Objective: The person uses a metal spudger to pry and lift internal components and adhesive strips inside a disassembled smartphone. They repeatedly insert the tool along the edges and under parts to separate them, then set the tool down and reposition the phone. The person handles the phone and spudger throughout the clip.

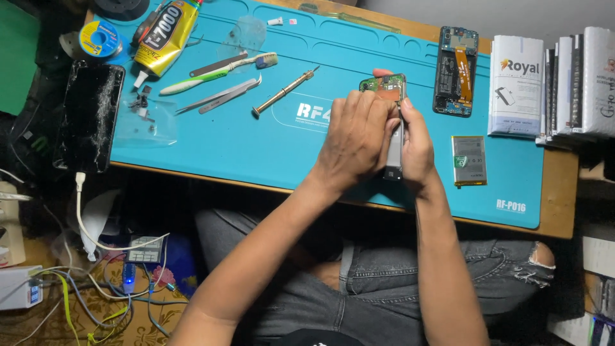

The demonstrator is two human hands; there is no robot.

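Both hands grip a phone frame; screwdriver, battery nearby.

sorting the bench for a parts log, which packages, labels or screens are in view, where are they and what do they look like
Glue tube: top left of the mat, yellow with a black label, lying tilted.
Cracked phone screen: left edge of the mat, black, shattered glass, white cable plugged in.
White box: right of the mat, flat rectangle with an orange and black logo.
Stacked boxes: far right, white and grey, set on edge.
Battery: right of the hands, grey with a green label.
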